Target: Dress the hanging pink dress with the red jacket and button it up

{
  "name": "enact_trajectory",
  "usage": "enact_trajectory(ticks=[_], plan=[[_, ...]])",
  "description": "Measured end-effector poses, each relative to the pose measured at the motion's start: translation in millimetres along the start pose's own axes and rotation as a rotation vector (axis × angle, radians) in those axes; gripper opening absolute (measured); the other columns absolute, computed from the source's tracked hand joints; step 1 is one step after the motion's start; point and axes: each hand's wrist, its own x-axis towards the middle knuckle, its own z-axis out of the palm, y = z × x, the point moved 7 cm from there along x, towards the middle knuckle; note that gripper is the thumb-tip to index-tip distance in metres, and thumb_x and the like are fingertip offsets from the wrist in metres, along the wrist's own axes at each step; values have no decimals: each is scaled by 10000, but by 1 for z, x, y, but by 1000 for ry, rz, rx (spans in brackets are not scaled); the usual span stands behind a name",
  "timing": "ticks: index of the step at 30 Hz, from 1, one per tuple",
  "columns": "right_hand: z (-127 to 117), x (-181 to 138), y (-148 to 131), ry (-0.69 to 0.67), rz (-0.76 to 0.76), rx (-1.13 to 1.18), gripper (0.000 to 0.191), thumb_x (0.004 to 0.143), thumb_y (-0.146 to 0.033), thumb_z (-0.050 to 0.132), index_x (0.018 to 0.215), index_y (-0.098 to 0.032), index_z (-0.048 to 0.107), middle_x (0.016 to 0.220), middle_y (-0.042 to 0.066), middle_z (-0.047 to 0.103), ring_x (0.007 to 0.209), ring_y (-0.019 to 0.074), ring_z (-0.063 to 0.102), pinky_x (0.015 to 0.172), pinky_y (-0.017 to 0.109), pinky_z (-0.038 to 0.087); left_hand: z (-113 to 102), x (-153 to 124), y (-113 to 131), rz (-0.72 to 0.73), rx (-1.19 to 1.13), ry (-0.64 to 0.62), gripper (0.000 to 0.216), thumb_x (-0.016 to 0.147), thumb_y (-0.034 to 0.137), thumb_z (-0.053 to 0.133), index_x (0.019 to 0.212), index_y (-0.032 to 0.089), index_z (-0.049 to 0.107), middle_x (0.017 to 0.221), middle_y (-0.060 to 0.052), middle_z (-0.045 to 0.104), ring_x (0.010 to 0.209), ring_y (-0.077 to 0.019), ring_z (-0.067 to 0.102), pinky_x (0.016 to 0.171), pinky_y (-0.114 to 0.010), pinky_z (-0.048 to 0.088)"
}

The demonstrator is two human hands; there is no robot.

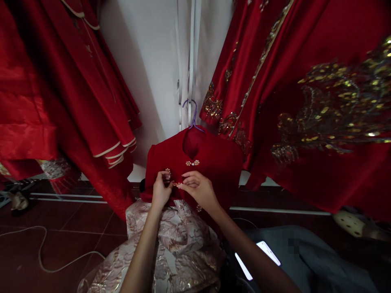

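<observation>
A red garment [210,171] on a purple hanger [193,118] lies spread in front of me, its neck opening away from me. Pearly flower-shaped fastenings [192,163] decorate its front. Toward its left side, my left hand [161,189] has its thumb and fingers closed at one end of a small gold-beaded clasp [176,185]. From the other side my right hand [200,189] pinches the same clasp between thumb and forefinger, its other fingers loosely bent. The fingertips partly cover the clasp. Another beaded flower [168,171] shows by my left fingertips.
Red garments [100,101] with pale piping hang at left. Sequined red garments [275,93] hang at right. A pale brocade cloth [180,248] lies beneath my forearms. A lit phone [269,253] rests at lower right. A white cable [45,248] crosses the tiled floor.
</observation>
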Motion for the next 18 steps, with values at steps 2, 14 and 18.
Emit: enact_trajectory(ticks=[2,14,18], plan=[[5,10,-4,4,-42,43,329,637,-327,722,904,-183,594,753,31,675,709,157,661,666,277,554,2,3,-3,-39,-107,10,266,660,166,618,906,159,518,864,-34,615,779,-121,615,740,-273,508],[24,45,18,7,-149,-105,305,742,-253,637,1038,-193,592,805,30,672,717,134,651,693,272,548,-2,10,-23,-204,-381,76,255,616,164,665,865,113,646,871,-79,693,807,-145,647,869,-327,489],[27,46,20,-10,-195,-151,289,759,-233,614,1043,-193,584,805,27,665,721,132,647,701,274,548,-3,9,-21,-215,-364,93,259,627,203,687,866,108,661,887,-89,703,812,-157,657,863,-329,497]])
